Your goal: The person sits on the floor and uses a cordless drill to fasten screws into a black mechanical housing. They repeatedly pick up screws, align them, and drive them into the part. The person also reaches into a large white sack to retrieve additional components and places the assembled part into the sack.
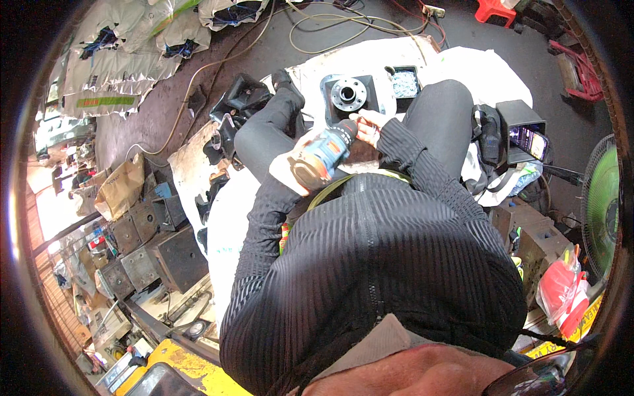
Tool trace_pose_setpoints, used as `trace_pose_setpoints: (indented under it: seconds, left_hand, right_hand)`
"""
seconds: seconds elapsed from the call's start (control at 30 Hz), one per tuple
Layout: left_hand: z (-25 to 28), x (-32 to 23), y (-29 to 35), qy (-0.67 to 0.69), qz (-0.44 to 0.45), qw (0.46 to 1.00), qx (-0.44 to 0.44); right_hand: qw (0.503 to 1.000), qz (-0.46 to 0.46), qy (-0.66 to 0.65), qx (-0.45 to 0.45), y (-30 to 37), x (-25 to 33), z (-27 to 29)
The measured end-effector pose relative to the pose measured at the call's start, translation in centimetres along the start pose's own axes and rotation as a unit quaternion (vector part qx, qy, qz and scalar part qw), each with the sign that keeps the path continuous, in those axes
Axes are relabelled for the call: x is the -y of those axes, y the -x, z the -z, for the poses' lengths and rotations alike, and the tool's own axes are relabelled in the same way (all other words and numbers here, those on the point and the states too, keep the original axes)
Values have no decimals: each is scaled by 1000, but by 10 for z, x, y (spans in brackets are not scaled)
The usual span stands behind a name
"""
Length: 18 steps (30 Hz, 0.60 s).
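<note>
My left hand [288, 173] is wrapped round a blue and orange power drill [322, 158], its black chuck pointing up and to the right. At the chuck's tip is my right hand [371, 127], fingers pinched together; whatever they hold is too small to name. Just beyond, between my legs, a silver flanged hub [349, 94] with a ring of holes sits in a black square housing [328, 84]. To its right stands a small black box [417, 76] of small pale-blue pieces. White sheeting [307, 74] lies under these things.
Black moulded parts [246, 96] are piled beside my left leg. On the right, a phone [528, 142] rests in a black box [522, 115], near a green fan [602, 204]. A long cord [191, 86] snakes over the floor. Dark boxes [175, 259] stand at the left.
</note>
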<state>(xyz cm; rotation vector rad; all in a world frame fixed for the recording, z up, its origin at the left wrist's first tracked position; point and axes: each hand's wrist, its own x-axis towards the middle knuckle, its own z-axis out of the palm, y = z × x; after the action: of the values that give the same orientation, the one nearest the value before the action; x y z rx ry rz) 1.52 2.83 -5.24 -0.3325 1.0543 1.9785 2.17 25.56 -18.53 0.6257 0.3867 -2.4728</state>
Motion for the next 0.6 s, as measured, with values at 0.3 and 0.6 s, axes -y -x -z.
trace_pose_setpoints:
  seconds: [0.3,0.6]
  left_hand:
    - [39,10,-25,-760,-177,625,-18]
    - [20,-29,-58,-697,-37,708,-104]
  right_hand:
    - [997,-20,-28,-65,-17,-6,24]
    - [886,41,356,-294,-82,53,55]
